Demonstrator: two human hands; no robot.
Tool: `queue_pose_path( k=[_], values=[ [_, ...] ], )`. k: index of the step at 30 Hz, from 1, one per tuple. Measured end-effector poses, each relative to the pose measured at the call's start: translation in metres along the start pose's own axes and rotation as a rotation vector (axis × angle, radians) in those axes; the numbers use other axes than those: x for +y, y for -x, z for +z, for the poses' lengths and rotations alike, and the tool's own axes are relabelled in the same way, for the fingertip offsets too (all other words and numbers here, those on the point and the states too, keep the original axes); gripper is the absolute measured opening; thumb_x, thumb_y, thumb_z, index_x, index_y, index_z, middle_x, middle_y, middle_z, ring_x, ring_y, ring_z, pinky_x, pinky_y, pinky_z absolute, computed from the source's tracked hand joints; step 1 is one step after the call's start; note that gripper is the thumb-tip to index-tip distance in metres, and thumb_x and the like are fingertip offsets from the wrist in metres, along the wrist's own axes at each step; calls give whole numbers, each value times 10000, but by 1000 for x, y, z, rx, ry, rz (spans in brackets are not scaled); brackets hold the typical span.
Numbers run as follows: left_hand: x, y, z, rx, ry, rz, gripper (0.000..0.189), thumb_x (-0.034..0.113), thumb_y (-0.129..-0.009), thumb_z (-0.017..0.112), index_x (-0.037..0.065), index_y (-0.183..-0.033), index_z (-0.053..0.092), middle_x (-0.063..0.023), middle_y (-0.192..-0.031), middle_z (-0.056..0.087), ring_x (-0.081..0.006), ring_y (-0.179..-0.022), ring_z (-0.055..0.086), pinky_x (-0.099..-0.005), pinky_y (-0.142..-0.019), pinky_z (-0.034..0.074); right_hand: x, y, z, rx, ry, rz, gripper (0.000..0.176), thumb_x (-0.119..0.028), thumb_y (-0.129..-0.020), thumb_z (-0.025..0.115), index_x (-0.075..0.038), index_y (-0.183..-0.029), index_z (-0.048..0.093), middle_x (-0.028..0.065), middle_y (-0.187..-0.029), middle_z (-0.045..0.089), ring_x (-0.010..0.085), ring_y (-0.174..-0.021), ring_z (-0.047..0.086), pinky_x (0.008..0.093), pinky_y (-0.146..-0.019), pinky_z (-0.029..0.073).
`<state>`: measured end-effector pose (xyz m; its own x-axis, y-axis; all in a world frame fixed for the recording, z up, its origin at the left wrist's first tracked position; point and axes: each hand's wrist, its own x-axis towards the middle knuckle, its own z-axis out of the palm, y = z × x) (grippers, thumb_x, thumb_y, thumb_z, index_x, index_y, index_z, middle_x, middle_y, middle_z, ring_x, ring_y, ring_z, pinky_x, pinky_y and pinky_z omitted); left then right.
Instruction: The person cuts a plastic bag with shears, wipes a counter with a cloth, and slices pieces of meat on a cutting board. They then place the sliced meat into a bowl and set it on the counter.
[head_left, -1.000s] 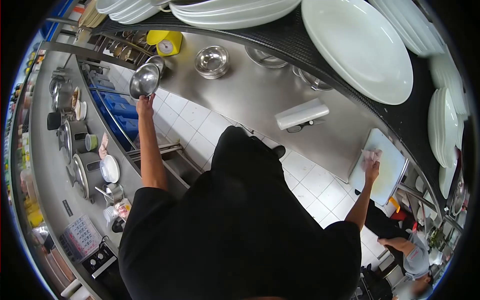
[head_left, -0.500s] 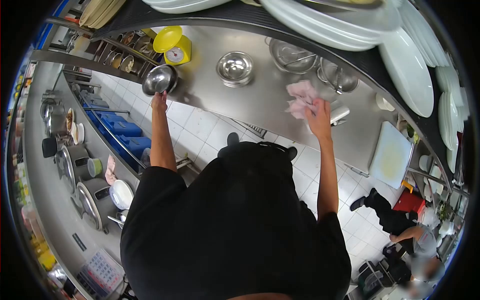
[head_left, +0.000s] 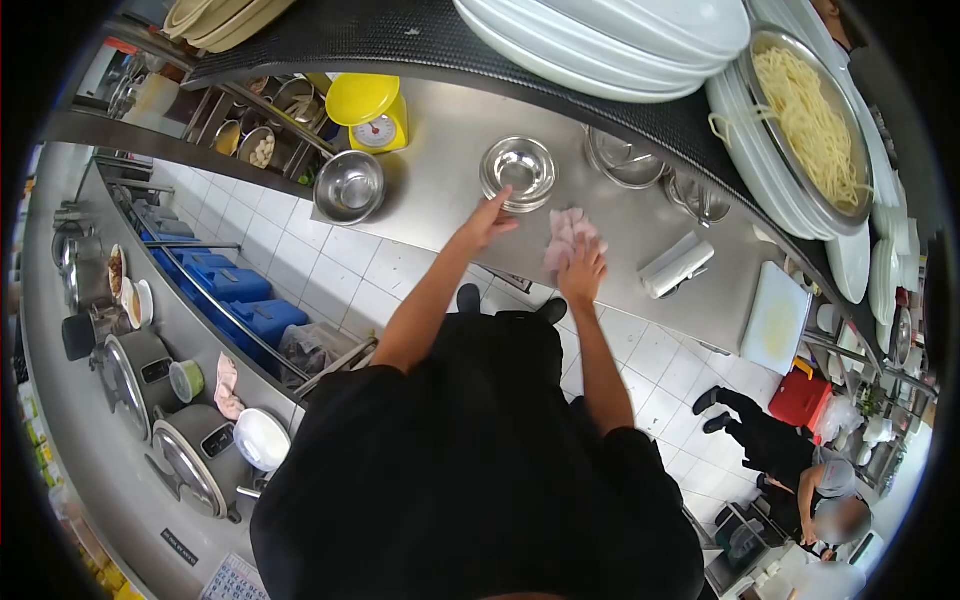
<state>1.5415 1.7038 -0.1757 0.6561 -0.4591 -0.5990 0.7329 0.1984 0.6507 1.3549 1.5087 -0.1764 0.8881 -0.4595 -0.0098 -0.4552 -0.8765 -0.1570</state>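
Observation:
My left hand [head_left: 487, 223] reaches toward a stack of small metal bowls [head_left: 519, 172] on the counter. Its fingers are apart, with one fingertip overlapping the near rim. My right hand [head_left: 582, 272] is closed over a crumpled pink cloth [head_left: 566, 228], low over the steel counter [head_left: 440, 130]. Most of the cloth shows beyond the fingers. To the left, a larger metal bowl [head_left: 349, 187] sits at the counter's front edge, with neither hand on it. Right of the cloth lies a white roll [head_left: 676, 265].
A yellow scale [head_left: 376, 125] stands behind the larger bowl. Metal strainers [head_left: 625, 160] lie at the counter's back. The shelf above holds stacked white plates [head_left: 610, 50] and a dish of noodles [head_left: 808, 115]. A cutting board [head_left: 776, 318] is at right, and another person [head_left: 785, 450] is beyond.
My left hand has let go of the larger bowl and moved right to the stacked bowls. My right hand has moved left and down with the pink cloth.

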Motion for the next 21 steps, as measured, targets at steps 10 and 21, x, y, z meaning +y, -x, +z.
queue_pose_path(
  k=[10, 21],
  values=[
    [-11, 89, -74, 56, 105, 57, 367, 110, -983, 540, 14, -1337, 522, -111, -1214, 640, -219, -1095, 651, -399, -938, 561, -56, -28, 33, 135, -68, 177, 651, -295, -989, 533, -94, -1563, 302, 263, -1611, 239, 481, -1397, 321, 584, -1155, 243],
    [-61, 393, -166, 691, 424, 249, 468, 107, -926, 645, 2, -1360, 505, -100, -1259, 631, -221, -1138, 623, -370, -1000, 499, -178, -305, 78, -45, -161, -241, 427, -265, -933, 545, -250, -1357, 586, 86, -1346, 584, 336, -1265, 495, 532, -1079, 341]
  ],
)
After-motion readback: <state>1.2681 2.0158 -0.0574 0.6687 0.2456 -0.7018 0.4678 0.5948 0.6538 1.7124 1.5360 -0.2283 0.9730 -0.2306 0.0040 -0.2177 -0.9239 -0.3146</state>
